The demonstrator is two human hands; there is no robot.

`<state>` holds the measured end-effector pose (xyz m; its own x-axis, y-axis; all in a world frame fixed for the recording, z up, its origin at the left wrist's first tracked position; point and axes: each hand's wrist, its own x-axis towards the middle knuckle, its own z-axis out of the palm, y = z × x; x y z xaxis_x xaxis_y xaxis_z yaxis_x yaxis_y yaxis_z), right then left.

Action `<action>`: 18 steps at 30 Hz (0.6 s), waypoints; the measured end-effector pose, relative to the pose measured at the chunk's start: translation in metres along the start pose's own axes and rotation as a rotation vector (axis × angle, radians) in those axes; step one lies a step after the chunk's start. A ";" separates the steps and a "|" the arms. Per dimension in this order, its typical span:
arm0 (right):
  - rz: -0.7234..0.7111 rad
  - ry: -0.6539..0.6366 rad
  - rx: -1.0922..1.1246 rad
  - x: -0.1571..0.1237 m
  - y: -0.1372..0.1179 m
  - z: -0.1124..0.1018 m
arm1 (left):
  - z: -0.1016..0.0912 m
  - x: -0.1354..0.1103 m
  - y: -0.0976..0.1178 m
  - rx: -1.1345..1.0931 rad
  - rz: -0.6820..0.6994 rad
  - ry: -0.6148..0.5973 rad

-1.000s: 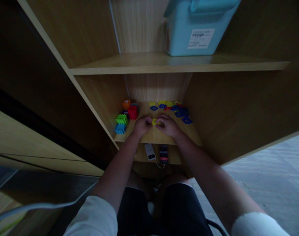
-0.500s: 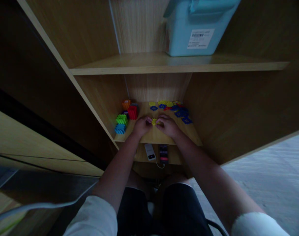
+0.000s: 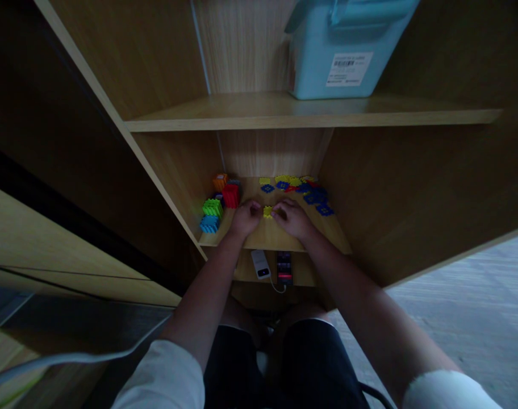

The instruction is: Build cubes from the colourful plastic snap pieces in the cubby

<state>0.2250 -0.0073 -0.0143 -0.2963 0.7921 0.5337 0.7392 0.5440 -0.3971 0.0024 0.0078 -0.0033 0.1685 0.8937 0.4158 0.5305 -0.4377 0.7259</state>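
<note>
A small yellow notched plastic tile is between my hands, just above or on the middle shelf; I cannot tell which. My right hand pinches the tile's right edge between thumb and fingers. Just left of the tile is my left hand, its fingers curved with a gap between thumb and fingertips. Behind my hands, a blue tile lies in front of another yellow tile. A spread pile of blue, yellow and red tiles covers the back right of the shelf.
At the shelf's left stand stacked tiles: orange, red, green and light blue. A light-blue bin sits on the upper shelf. Below are a white power bank and a phone joined by a cable.
My left fingertips have drawn slightly away from the yellow tile. My right hand stays at its right edge. The whole view has shifted a little.
</note>
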 end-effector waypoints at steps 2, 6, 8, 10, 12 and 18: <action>0.051 0.023 -0.042 0.001 0.002 0.001 | -0.002 0.000 0.002 0.015 -0.027 0.013; 0.170 0.079 -0.141 0.006 0.012 0.005 | -0.003 -0.001 0.003 0.039 -0.040 0.029; 0.187 0.085 -0.191 0.010 0.018 0.007 | -0.003 -0.001 0.002 0.042 -0.041 0.028; 0.186 0.076 -0.257 0.015 0.023 0.008 | -0.003 -0.001 0.002 0.042 -0.040 0.024; 0.194 0.048 -0.327 0.021 0.026 0.009 | -0.003 -0.001 0.001 0.038 -0.045 0.016; 0.219 -0.018 -0.391 0.047 0.034 0.015 | -0.003 -0.001 0.001 0.014 -0.051 0.014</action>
<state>0.2277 0.0524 -0.0138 -0.1151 0.8837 0.4537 0.9578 0.2199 -0.1853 0.0000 0.0064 -0.0013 0.1291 0.9135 0.3858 0.5496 -0.3898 0.7389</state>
